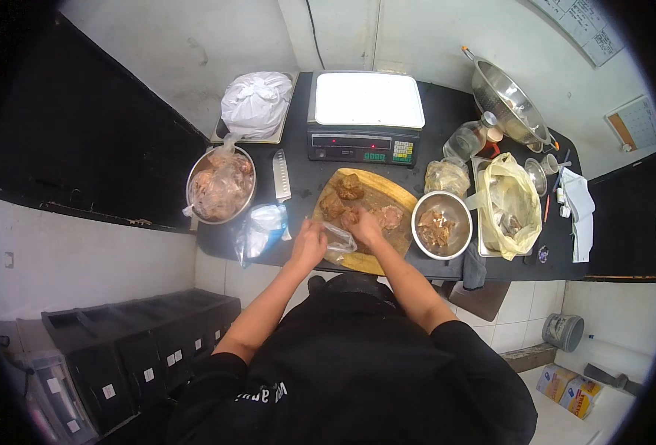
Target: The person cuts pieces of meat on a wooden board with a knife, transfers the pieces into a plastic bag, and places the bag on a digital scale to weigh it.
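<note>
My left hand (309, 242) pinches the edge of a clear plastic bag (341, 240) over the front left part of a wooden cutting board (397, 192). The bag's mouth faces my right hand (365, 229), whose fingers reach down to a pinkish piece of meat (349, 217); whether they grip it is hard to see. Two browned lumps of meat (350, 186) lie at the back left of the board. Right of my right hand, a flatter pale pink piece of meat (390, 217) rests on the wood. A steel bowl (414, 225) with shredded brown meat stands beside the board.
A chef's knife (281, 175) lies left of the board, near a blue-and-white plastic pack (264, 225). Behind stands a digital scale (364, 147). At left is a bowl of bagged meat (189, 192); at right, a yellowish bag (508, 206) in a metal pan, and a colander (506, 94).
</note>
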A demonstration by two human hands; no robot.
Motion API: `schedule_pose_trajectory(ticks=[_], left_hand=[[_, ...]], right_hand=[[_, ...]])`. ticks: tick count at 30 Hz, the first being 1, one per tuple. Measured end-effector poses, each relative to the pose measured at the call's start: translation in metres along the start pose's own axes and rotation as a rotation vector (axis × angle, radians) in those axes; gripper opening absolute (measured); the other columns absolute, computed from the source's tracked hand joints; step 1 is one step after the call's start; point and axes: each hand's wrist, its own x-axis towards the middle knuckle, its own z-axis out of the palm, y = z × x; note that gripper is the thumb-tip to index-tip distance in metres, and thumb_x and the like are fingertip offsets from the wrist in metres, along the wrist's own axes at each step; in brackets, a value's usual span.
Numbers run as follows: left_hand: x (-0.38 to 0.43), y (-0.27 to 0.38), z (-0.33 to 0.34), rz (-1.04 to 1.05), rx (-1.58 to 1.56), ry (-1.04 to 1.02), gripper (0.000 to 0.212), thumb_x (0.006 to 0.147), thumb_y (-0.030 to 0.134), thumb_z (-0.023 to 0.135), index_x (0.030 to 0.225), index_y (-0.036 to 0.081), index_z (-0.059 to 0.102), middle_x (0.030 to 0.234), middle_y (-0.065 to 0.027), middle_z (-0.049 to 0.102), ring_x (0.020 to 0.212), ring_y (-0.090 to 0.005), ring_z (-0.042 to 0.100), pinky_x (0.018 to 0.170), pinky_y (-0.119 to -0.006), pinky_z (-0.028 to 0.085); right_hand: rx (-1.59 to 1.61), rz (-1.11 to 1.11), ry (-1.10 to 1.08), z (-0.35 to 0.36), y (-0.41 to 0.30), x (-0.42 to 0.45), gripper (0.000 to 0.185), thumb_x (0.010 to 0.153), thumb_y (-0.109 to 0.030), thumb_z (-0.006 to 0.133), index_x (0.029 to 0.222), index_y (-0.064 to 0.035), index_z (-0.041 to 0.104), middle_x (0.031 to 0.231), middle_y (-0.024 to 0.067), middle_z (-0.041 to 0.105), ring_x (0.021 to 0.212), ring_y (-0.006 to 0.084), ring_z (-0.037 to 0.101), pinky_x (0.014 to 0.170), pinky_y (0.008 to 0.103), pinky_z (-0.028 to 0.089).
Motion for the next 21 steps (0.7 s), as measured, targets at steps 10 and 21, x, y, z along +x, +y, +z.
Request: schedule_pose_trajectory(ticks=[10, 21], left_hand=[[0.018, 0.018, 0.003, -0.002, -0.036, -0.231, 0.039, 0.075, 0.004, 0.055, 0.113, -0.002, 0.057, 0.112, -0.0249, 0.054, 0.105, -0.0403, 0.053, 0.092, -0.042, 0.044], [0.008, 0.017, 0.005, -0.045, -0.116, -0.278, 0.05, 0.073, 0.003, 0.06, 0.121, -0.003, 0.052, 0.124, -0.0216, 0.05, 0.116, -0.0374, 0.048, 0.098, -0.039, 0.041]], right_hand=[[1.206, 0.148, -0.161, -0.077, -0.035, -0.051, 0.036, 0.08, -0.007, 0.067, 0.11, -0.0061, 0.047, 0.099, 0.0071, 0.061, 0.091, 0.0152, 0.061, 0.077, 0.0289, 0.05], [0.349, -0.101, -0.129, -0.036, -0.035, -0.063, 0.029, 0.079, -0.018, 0.069, 0.099, -0.0011, 0.055, 0.086, 0.0104, 0.065, 0.079, 0.0192, 0.063, 0.072, 0.031, 0.048]])
